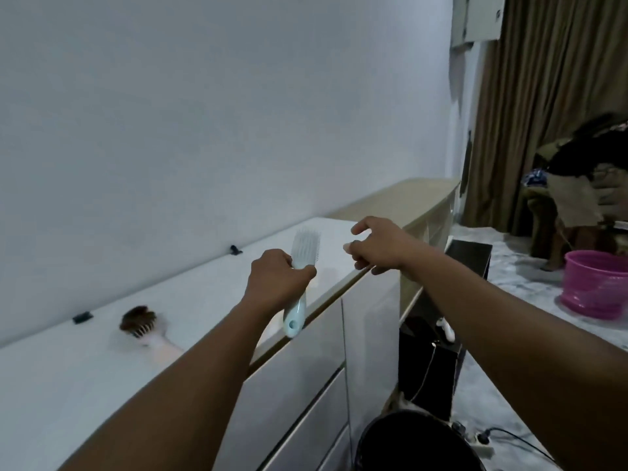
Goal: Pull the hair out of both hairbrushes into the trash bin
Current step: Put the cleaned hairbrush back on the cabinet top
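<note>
Left hand (277,282) is clenched around the handle of the pale blue hairbrush (300,278), holding it upright-ish above the front edge of the white bench (68,379), bristles facing right. Right hand (380,246) hovers just beside the brush head, fingers spread and curled, gripping nothing. Over to the left, the second hairbrush (144,326) lies flat on the bench, its head matted with dark hair. Down below, at the bottom edge, there's the dark round rim of the trash bin (414,443) on the floor. Far right, a pink tub (594,283) sits on the marbled floor.
</note>
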